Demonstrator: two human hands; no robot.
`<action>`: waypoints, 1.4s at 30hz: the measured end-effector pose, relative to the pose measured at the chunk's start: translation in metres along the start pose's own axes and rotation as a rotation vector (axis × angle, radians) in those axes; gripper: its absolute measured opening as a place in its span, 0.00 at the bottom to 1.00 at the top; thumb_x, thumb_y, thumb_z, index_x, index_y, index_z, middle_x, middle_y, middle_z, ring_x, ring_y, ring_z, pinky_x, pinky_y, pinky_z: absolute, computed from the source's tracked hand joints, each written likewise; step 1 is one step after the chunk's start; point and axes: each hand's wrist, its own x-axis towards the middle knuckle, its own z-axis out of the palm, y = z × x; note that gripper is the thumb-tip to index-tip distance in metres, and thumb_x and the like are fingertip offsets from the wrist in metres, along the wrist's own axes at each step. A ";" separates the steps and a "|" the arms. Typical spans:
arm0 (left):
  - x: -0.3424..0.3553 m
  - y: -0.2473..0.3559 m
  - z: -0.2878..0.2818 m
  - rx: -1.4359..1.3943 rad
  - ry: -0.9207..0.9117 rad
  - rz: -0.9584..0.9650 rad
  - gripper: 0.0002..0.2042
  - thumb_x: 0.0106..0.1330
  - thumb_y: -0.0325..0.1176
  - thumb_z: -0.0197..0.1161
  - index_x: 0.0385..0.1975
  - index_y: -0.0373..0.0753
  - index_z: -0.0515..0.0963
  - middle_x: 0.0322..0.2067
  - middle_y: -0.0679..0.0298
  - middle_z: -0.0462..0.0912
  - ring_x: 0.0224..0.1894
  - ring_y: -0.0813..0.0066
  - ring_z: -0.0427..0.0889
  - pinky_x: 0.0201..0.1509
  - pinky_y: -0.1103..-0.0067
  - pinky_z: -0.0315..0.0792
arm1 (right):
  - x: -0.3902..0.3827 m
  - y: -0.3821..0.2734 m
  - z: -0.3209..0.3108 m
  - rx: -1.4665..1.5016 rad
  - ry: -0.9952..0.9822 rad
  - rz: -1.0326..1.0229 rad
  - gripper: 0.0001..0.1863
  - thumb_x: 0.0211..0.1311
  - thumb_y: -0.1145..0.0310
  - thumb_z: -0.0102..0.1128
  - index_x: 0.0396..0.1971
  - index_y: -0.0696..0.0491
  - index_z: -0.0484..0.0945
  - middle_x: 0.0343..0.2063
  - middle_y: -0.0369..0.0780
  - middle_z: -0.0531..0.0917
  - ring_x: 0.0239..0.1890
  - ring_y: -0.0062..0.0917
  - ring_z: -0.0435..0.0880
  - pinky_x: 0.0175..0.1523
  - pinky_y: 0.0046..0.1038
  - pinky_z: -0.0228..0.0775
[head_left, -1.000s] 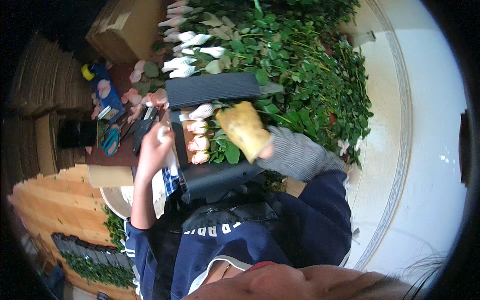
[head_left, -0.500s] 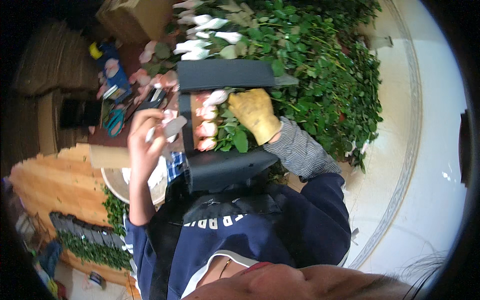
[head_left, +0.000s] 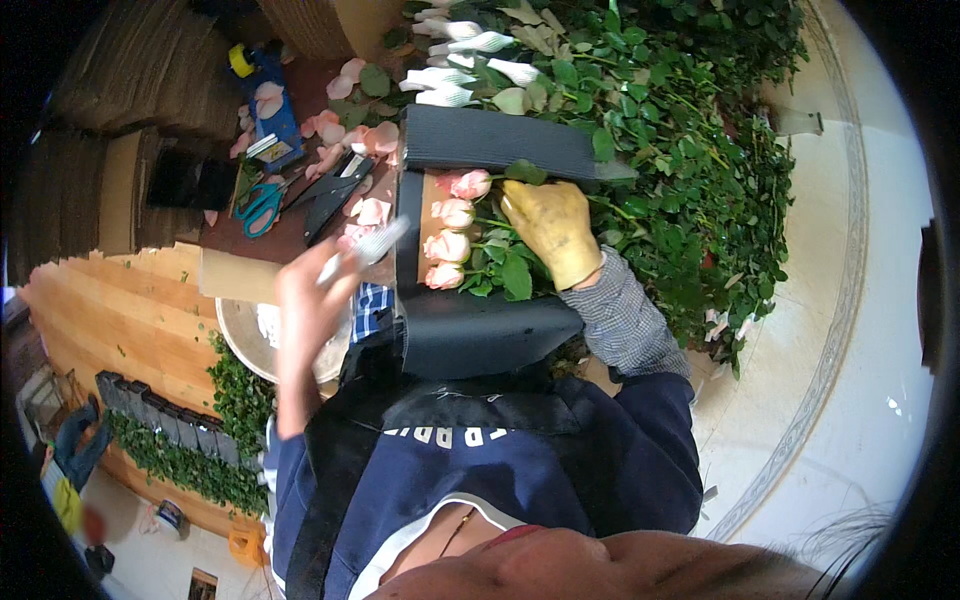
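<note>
My bare left hand (head_left: 312,305), blurred by motion, is closed on a white mesh bud net (head_left: 378,243), whose free end points at the rose heads. In a yellow work glove, my right hand (head_left: 548,225) has its fingers curled around a stem just behind the topmost pink rose (head_left: 470,183); its fingertips are partly hidden. Several more pink roses (head_left: 446,245) lie below that one in a row, blooms to the left and leafy stems to the right. They rest on a brown cardboard strip in a black padded cradle (head_left: 485,335) before my body.
Beyond the cradle lie netted white buds (head_left: 445,95) and a large heap of leafy stems (head_left: 690,190). Teal-handled scissors (head_left: 262,208), a black stapler-like tool (head_left: 335,195) and loose petals (head_left: 325,125) cover the brown tabletop. A pale round tub (head_left: 240,340) stands beside my left forearm.
The whole view has shifted, moving the scene rightward. A bare pink bloom now shows at the row's top, where a white net was. My left hand has turned, still holding a net.
</note>
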 end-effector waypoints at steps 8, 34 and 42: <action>-0.128 -0.185 -0.090 0.423 0.324 -0.418 0.34 0.65 0.46 0.69 0.64 0.32 0.66 0.57 0.43 0.74 0.60 0.52 0.75 0.61 0.63 0.72 | -0.024 -0.005 -0.059 0.294 -0.055 -0.090 0.18 0.62 0.64 0.65 0.53 0.44 0.82 0.23 0.37 0.80 0.29 0.30 0.79 0.38 0.34 0.68; 0.032 0.033 0.048 0.395 -0.193 0.789 0.19 0.47 0.44 0.76 0.35 0.44 0.79 0.36 0.64 0.74 0.41 0.62 0.76 0.45 0.67 0.71 | -0.013 -0.045 -0.020 0.208 -0.235 -0.322 0.17 0.60 0.49 0.64 0.32 0.49 0.77 0.17 0.39 0.79 0.24 0.36 0.82 0.32 0.37 0.73; 0.033 0.032 0.052 0.374 -0.215 0.779 0.20 0.46 0.42 0.77 0.38 0.41 0.82 0.34 0.63 0.73 0.38 0.62 0.74 0.44 0.67 0.70 | 0.003 -0.029 -0.018 -0.074 -0.103 -0.053 0.19 0.61 0.46 0.62 0.36 0.47 0.78 0.20 0.36 0.82 0.26 0.31 0.84 0.33 0.34 0.73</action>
